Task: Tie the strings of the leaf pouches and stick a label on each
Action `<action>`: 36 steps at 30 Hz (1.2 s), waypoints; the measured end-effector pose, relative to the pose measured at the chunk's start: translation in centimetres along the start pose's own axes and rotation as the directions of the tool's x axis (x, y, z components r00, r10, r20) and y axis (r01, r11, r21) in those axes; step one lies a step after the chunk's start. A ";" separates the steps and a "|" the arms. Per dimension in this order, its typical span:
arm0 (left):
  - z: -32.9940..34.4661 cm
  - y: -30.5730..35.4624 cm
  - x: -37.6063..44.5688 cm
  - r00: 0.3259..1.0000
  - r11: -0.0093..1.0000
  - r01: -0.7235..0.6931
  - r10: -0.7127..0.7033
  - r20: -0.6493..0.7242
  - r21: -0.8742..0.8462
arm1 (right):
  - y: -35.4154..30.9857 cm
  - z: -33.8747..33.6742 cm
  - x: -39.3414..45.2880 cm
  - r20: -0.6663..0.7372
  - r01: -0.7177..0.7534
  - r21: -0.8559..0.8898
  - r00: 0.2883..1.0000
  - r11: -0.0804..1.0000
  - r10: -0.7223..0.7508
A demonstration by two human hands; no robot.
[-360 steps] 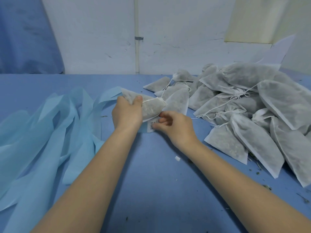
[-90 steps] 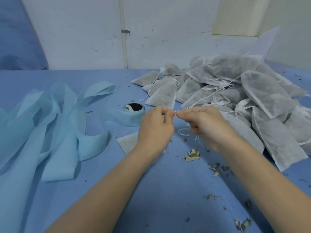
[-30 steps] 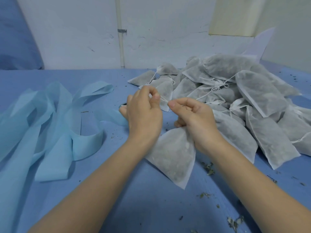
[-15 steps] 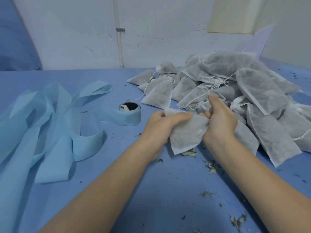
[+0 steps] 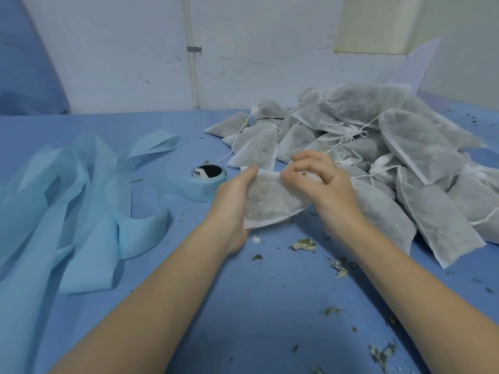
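Knot's done a second ago, so now our left hand (image 5: 235,195) grips the pouch (image 5: 270,203) flat while our right hand (image 5: 318,179) pinches its far end; label's next from the roll (image 5: 209,179) on the left.

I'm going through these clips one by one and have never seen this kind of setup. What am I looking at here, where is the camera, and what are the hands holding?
There is no machine here. A person wears a wide-angle camera on the head, so you look forward and down along both bare arms. The left hand and the right hand hold one white pouch of dried leaves just above a blue table. The right hand's fingers are curled at the pouch's top edge; any string there is hidden. To the right lies a pile of pouches with white strings. Left of the hands sits a label roll, its light blue backing strip trailing in loops. Leaf crumbs are scattered near the person.
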State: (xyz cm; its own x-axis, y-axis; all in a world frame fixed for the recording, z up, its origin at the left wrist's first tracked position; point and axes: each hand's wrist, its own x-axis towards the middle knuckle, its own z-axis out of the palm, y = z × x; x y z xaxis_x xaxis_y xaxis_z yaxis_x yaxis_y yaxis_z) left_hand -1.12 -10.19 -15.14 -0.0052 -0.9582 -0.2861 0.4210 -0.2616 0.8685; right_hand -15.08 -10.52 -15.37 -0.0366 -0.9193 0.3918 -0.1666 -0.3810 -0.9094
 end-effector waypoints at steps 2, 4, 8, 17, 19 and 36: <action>-0.1 0.0 -0.1 0.999 0.998 -0.028 0.026 0.039 0.047 | 0.1 -0.1 -0.1 0.052 0.030 -0.071 0.998 0.997 -0.026; -0.1 -0.1 -0.2 0.997 0.993 -0.068 0.063 0.052 0.098 | 0.3 -0.3 -0.1 0.078 0.053 -0.108 0.996 0.993 -0.044; -0.6 0.1 0.2 0.992 0.975 -0.119 0.123 -0.007 0.189 | 0.9 -0.2 0.2 0.071 0.035 -0.156 0.997 0.987 -0.024; -2.0 3.8 0.8 0.940 0.979 -0.203 0.204 -0.274 0.033 | 1.2 0.9 2.8 0.078 -0.255 0.003 0.964 0.967 0.254; -2.6 5.0 0.9 0.918 0.967 -0.254 0.249 -0.310 0.025 | 1.5 2.4 2.9 0.213 -0.207 -0.192 0.945 0.959 0.247; -5.8 7.3 1.1 0.791 0.943 -0.329 0.307 -0.529 0.055 | 2.4 9.9 4.7 0.401 0.086 -0.414 0.911 0.906 0.097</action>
State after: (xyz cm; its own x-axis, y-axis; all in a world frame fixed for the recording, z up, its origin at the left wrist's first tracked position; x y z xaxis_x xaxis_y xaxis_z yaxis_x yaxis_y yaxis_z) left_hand 7.18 -12.48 -11.44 0.6045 -0.7773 -0.1741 0.3488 0.0618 0.9352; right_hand -5.87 -16.74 -17.08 0.3459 -0.9138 0.2128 -0.5622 -0.3834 -0.7327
